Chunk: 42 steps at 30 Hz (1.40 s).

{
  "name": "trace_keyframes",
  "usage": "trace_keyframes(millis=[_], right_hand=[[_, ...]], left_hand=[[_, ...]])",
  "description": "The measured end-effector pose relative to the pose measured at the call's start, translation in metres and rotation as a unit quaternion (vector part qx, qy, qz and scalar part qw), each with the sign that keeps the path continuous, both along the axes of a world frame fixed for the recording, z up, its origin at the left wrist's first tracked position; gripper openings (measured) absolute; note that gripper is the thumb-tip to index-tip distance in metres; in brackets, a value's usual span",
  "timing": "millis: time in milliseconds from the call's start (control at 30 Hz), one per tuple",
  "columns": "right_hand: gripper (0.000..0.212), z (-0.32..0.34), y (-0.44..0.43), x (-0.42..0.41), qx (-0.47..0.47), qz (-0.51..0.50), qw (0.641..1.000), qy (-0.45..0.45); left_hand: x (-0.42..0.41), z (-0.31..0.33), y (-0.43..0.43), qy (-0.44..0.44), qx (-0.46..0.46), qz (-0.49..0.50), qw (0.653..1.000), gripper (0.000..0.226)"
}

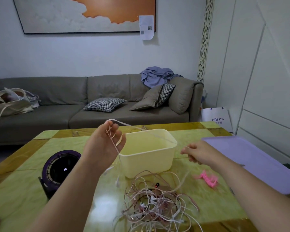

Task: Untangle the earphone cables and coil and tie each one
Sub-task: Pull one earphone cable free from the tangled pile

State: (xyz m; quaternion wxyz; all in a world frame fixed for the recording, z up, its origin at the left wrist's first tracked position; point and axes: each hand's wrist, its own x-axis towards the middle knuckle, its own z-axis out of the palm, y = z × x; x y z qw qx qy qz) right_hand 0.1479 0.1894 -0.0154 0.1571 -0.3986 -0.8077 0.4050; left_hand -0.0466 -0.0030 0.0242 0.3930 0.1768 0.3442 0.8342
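Centre frame: left hand and right hand, fingers pinching one pale cable taut.
Lower centre, bench: tangle largely unsorted.
Done: no coils visible.

The table is yellow-green marbled with golden-brown borders. The tub is pale cream-yellow, the tray lilac, the fan purple and black. The tangled earphone cables mix white, pale pink and rosy brown; the ties are bright pink. The sofa is grey-olive, with a black-and-white houndstooth cushion.
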Motion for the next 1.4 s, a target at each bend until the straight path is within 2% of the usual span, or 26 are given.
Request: trace_keyframes(millis=[100,200,300,400,433,533,600,667,700,767,800,867,933,967,1033,1133,1167,1233,1300,1367,1400], right_hand=[[0.036,-0.013,0.001,-0.001,-0.094,-0.06,0.994,-0.018],[0.053,-0.008,-0.003,-0.011,-0.242,-0.065,0.966,0.067],[0.058,0.019,-0.013,-0.021,-0.365,0.008,0.908,0.203],[0.064,0.058,-0.029,-0.031,-0.398,0.089,0.854,0.323],[0.067,0.07,-0.034,-0.033,-0.392,0.11,0.842,0.355],[0.066,0.099,-0.042,-0.037,-0.347,0.159,0.811,0.444],[0.059,0.11,-0.043,-0.04,-0.302,0.157,0.802,0.492],[0.054,0.112,-0.041,-0.041,-0.213,0.12,0.827,0.506],[0.052,0.11,-0.039,-0.041,-0.142,0.095,0.853,0.493],[0.046,0.101,-0.035,-0.035,0.05,0.06,0.913,0.401],[0.041,0.093,-0.034,-0.033,0.151,0.062,0.935,0.315],[0.023,0.075,-0.03,-0.031,0.274,0.103,0.949,0.115],[0.002,0.062,-0.034,-0.032,0.284,0.137,0.949,0.0],[0.011,0.057,-0.037,-0.033,0.273,0.149,0.95,-0.007],[0.019,0.055,-0.038,-0.037,0.268,0.13,0.954,0.041],[0.012,0.066,-0.035,-0.037,0.316,0.025,0.935,0.161],[0.015,0.07,-0.033,-0.037,0.308,-0.02,0.929,0.206],[0.02,0.079,-0.027,-0.036,0.226,-0.113,0.918,0.304],[0.024,0.086,-0.019,-0.036,0.078,-0.164,0.886,0.427],[0.023,0.089,-0.016,-0.036,-0.105,-0.155,0.829,0.527],[0.022,0.089,-0.019,-0.035,-0.188,-0.138,0.802,0.55]], left_hand=[[-0.004,-0.004,-0.001,-0.024,-0.006,0.004,1.0,0.018],[-0.002,-0.006,0.002,-0.022,-0.015,0.012,1.0,0.011],[0.007,-0.011,0.006,0.08,-0.08,-0.017,0.993,0.022],[0.022,-0.016,0.01,0.2,-0.136,-0.093,0.966,0.049],[0.028,-0.017,0.011,0.236,-0.144,-0.124,0.953,0.051],[0.04,-0.018,0.014,0.364,-0.198,-0.202,0.888,0.055],[0.043,-0.021,0.017,0.436,-0.234,-0.22,0.841,0.037],[0.039,-0.021,0.019,0.481,-0.275,-0.173,0.814,0.016],[0.034,-0.021,0.019,0.486,-0.297,-0.134,0.811,0.015],[0.022,-0.019,0.016,0.465,-0.32,-0.064,0.823,0.018],[0.018,-0.015,0.014,0.449,-0.319,-0.04,0.834,0.018],[0.014,-0.007,0.008,0.435,-0.3,-0.014,0.849,0.017],[0.014,0.001,0.007,0.45,-0.277,0.004,0.849,0.018],[0.015,0.004,0.007,0.467,-0.27,0.017,0.842,0.019],[0.016,0.009,0.007,0.505,-0.261,0.046,0.822,0.023],[0.014,0.011,0.005,0.554,-0.272,0.087,0.782,0.019],[0.011,0.011,0.004,0.573,-0.284,0.1,0.763,0.02],[0.005,0.009,0.003,0.593,-0.311,0.129,0.731,0.022],[-0.001,0.009,0.0,0.581,-0.331,0.144,0.729,0.022],[-0.002,0.01,-0.002,0.567,-0.336,0.144,0.739,0.025],[-0.002,0.011,-0.002,0.557,-0.331,0.139,0.749,0.028]])
